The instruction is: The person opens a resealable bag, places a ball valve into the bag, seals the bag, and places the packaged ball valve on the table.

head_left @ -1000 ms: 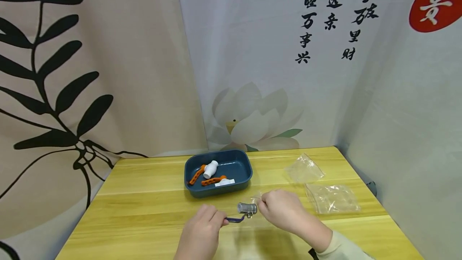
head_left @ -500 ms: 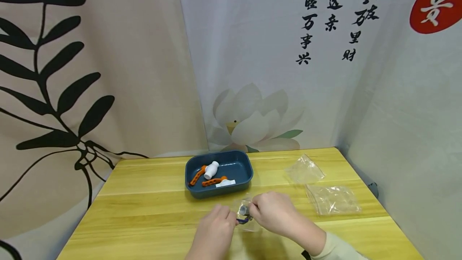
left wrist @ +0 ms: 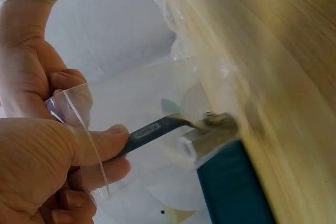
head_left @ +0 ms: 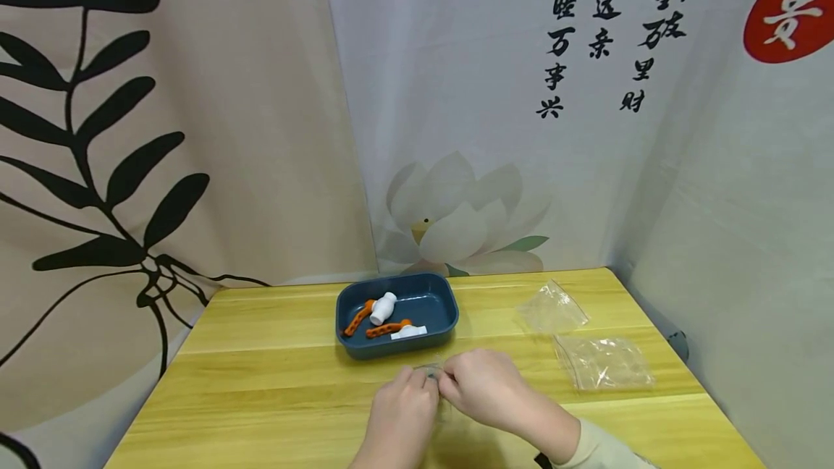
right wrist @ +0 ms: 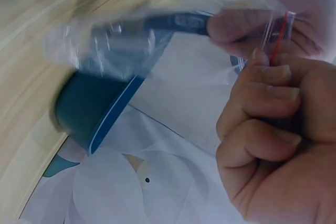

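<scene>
Pinching the lever (left wrist: pixel 149 132) of a metal valve (left wrist: pixel 212 137), the left hand (left wrist: pixel 37 161) holds it inside a clear bag (left wrist: pixel 139 95); the right hand (right wrist: pixel 278 135) pinches the bag's mouth (right wrist: pixel 280 36), close beside. Contact with the table (head_left: pixel 260 382) unclear. Likely trouble: the valve's edges snagging and splitting the bag, or a slack right pinch letting the mouth slip away.

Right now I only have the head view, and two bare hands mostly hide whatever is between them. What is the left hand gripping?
Observer: The left hand pinches the dark blue lever of a grey metal valve.
Operator: Is the valve bagged?
Observer: Yes, it sits inside a clear plastic bag.
Operator: And what is the right hand gripping?
Observer: The bag's edge, beside a thin red line.
</scene>
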The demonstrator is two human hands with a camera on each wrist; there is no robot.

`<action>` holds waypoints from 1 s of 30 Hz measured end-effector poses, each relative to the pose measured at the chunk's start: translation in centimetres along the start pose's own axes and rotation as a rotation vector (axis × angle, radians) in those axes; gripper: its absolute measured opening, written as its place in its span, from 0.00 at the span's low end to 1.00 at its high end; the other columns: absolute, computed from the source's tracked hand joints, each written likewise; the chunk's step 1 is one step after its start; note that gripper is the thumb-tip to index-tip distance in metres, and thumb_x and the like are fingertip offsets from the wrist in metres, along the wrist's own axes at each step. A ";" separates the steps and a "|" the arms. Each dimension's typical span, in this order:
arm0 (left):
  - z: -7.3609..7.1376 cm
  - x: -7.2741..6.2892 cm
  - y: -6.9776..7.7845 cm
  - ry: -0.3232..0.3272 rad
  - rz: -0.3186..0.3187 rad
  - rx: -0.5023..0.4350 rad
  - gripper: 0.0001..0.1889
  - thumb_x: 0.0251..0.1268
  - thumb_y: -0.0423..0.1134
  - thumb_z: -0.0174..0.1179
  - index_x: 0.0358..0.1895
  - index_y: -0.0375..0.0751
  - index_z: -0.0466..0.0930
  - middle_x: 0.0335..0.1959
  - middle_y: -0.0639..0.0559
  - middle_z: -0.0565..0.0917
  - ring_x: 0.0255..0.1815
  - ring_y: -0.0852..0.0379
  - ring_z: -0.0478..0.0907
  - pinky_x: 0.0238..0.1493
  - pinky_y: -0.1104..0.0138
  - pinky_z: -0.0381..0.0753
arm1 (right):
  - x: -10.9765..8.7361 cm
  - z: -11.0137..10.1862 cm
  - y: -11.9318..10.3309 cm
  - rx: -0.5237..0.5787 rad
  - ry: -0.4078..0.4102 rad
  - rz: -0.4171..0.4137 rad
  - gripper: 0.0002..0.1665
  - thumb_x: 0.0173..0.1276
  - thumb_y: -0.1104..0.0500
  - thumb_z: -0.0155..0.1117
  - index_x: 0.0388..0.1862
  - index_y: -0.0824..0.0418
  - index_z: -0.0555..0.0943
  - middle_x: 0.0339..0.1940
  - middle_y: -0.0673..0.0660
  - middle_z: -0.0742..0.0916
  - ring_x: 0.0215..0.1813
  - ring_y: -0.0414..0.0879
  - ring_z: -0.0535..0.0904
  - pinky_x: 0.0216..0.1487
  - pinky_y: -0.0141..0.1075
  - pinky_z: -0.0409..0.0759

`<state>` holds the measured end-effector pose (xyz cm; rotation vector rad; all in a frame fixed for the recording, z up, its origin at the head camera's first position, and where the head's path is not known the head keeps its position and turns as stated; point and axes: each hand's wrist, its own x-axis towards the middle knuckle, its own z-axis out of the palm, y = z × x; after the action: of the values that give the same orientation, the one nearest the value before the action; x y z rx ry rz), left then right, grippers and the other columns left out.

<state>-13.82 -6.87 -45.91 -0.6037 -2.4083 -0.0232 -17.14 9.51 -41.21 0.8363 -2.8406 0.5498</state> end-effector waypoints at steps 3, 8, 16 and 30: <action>0.2 0.0 0.0 -0.003 -0.032 -0.003 0.09 0.57 0.44 0.75 0.24 0.49 0.86 0.24 0.58 0.82 0.29 0.61 0.74 0.21 0.71 0.72 | -0.1 -0.2 0.1 -0.011 0.005 -0.011 0.30 0.71 0.57 0.64 0.11 0.47 0.64 0.11 0.38 0.62 0.16 0.33 0.58 0.17 0.31 0.55; 0.2 -0.1 -0.8 0.036 0.018 -0.021 0.12 0.60 0.51 0.76 0.28 0.50 0.86 0.28 0.59 0.83 0.32 0.60 0.72 0.25 0.72 0.73 | -0.2 -0.5 0.3 -0.111 0.049 -0.070 0.29 0.69 0.57 0.67 0.11 0.46 0.64 0.12 0.38 0.61 0.16 0.33 0.56 0.17 0.29 0.52; 0.1 -0.2 -4.9 0.077 0.275 -0.081 0.27 0.51 0.75 0.69 0.37 0.56 0.91 0.59 0.52 0.85 0.56 0.51 0.77 0.56 0.57 0.78 | -0.3 -1.1 1.1 -0.346 0.071 -0.201 0.25 0.72 0.50 0.72 0.16 0.45 0.72 0.12 0.39 0.68 0.16 0.33 0.57 0.17 0.29 0.51; 0.2 0.8 -6.2 0.149 0.476 -0.184 0.06 0.68 0.43 0.66 0.31 0.51 0.86 0.32 0.64 0.84 0.38 0.63 0.76 0.43 0.70 0.75 | -1.5 -1.4 2.6 -0.281 -0.084 -0.103 0.15 0.57 0.59 0.74 0.21 0.47 0.75 0.15 0.40 0.75 0.19 0.34 0.67 0.19 0.35 0.63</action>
<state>-17.18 -11.99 -44.78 -1.2022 -2.0791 -0.0847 -17.30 12.80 -41.02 0.9627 -2.8352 0.1008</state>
